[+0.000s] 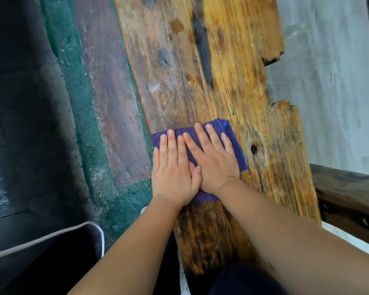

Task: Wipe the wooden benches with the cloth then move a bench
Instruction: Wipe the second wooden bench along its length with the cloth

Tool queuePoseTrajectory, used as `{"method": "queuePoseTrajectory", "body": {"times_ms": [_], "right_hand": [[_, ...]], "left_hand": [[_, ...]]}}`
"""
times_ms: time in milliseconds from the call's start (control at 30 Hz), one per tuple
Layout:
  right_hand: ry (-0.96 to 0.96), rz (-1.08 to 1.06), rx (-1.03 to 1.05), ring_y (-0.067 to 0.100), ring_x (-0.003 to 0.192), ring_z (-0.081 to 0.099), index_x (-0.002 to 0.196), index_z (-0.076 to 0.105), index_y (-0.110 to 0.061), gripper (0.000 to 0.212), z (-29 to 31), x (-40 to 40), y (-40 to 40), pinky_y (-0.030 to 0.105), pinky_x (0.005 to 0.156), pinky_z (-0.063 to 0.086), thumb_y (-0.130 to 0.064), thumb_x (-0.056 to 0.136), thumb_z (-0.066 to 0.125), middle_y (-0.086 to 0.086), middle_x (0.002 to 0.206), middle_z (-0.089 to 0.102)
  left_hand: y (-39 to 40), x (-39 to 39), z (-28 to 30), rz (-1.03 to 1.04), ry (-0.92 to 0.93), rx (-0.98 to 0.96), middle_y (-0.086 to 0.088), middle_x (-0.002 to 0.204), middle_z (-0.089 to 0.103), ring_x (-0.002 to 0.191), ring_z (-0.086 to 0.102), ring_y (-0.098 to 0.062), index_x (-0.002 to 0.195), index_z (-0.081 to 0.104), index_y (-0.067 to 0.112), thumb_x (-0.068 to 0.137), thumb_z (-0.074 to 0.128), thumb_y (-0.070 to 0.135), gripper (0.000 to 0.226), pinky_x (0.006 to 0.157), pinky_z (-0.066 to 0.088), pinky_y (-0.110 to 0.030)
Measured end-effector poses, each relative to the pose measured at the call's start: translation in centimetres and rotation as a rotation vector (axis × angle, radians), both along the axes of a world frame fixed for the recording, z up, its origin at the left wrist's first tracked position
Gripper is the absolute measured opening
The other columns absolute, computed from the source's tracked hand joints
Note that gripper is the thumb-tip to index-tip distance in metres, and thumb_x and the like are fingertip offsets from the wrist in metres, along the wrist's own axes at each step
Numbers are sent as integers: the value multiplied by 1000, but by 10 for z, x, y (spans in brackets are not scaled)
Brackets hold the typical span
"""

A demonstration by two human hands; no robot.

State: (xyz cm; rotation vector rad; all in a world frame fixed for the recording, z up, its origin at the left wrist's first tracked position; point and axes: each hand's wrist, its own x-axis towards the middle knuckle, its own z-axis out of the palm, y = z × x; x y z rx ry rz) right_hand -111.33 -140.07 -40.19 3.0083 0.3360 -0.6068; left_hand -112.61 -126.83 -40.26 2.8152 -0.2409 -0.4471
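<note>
On the near part of the bench (211,67), seen from the head camera, a purple cloth (232,137) is spread flat and pressed down by both hands. The left hand (173,167) and right hand (213,158) are laid side by side with fingers straight; nothing is gripped. The cloth's left edge is seen at the plank's left edge, above a green-bordered floor (77,86). Rough grain, a knot hole (254,148) and a broken notch (273,60) are shown. Snagging of the cloth, or splinters, may be expected where flat palms are slid over them.
</note>
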Motion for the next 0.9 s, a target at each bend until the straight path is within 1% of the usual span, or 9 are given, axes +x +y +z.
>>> {"method": "queuePoseTrajectory", "body": {"times_ms": [133, 233, 333, 433, 500, 567, 667, 767, 900], "right_hand": [[-10, 18, 33, 23, 149, -1, 153, 5, -33, 65, 0, -1, -2, 45, 119, 2, -53, 93, 20, -1, 164, 6], [-18, 12, 56, 22, 149, 2, 153, 6, -32, 65, -3, -11, -22, 45, 119, 3, -53, 94, 24, -3, 164, 8], [-26, -41, 33, 22, 149, 5, 153, 8, -31, 69, -3, -33, -67, 46, 119, 4, -54, 93, 32, -2, 163, 8], [-57, -148, 32, 24, 147, 17, 152, 20, -27, 67, 0, -66, -125, 50, 116, 12, -52, 92, 33, 2, 161, 17], [-35, -235, -10, 26, 148, 15, 153, 16, -25, 70, 0, -89, -159, 52, 116, 15, -52, 91, 32, 5, 161, 15], [0, -295, -54, 29, 148, 12, 153, 11, -23, 75, 0, -106, -181, 54, 116, 17, -52, 88, 34, 7, 161, 11], [21, -305, -78, 31, 148, 11, 153, 9, -21, 76, -1, -113, -189, 55, 116, 14, -51, 87, 35, 9, 161, 10], [22, -307, -71, 34, 147, 13, 153, 8, -22, 74, 0, -101, -175, 61, 113, 20, -51, 89, 31, 11, 161, 10], [-21, -236, -38, 30, 149, 6, 154, 2, -28, 77, -2, -41, -124, 60, 115, 11, -55, 89, 32, 6, 162, 1]], "left_hand": [[-9, -5, 1, 38, -20, 32, -24, 159, 13, 148, 10, -38, 151, 19, -1, 90, 29, 47, 77, 118, 0, -45], [-31, -13, 3, 36, -6, 34, -25, 159, 14, 147, 11, -39, 150, 19, -2, 90, 30, 46, 78, 118, 4, -48], [-71, -27, 6, -51, 21, -10, -24, 158, 8, 148, 6, -38, 150, 18, -2, 90, 31, 48, 80, 117, 3, -48], [-127, -44, 8, -166, 64, -73, -22, 156, 2, 147, -3, -33, 148, 16, -1, 89, 33, 51, 80, 119, 2, -47], [-163, -56, 8, -251, 86, -84, -22, 157, 1, 147, -6, -33, 149, 13, 1, 91, 32, 51, 79, 119, 0, -47], [-184, -64, 7, -320, 120, -92, -21, 158, -4, 148, -11, -33, 152, 11, 2, 93, 29, 50, 78, 119, -8, -46], [-187, -67, 3, -379, 105, -84, -19, 160, -5, 149, -11, -32, 153, 9, 3, 96, 25, 51, 77, 119, -11, -44], [-169, -56, 3, -396, 53, -75, -16, 161, 5, 150, -2, -29, 152, 15, 4, 97, 26, 53, 76, 120, -7, -42], [-124, -13, 4, -208, 15, -12, -14, 160, 11, 149, 5, -27, 152, 19, 6, 95, 28, 53, 74, 120, -1, -43]]}}
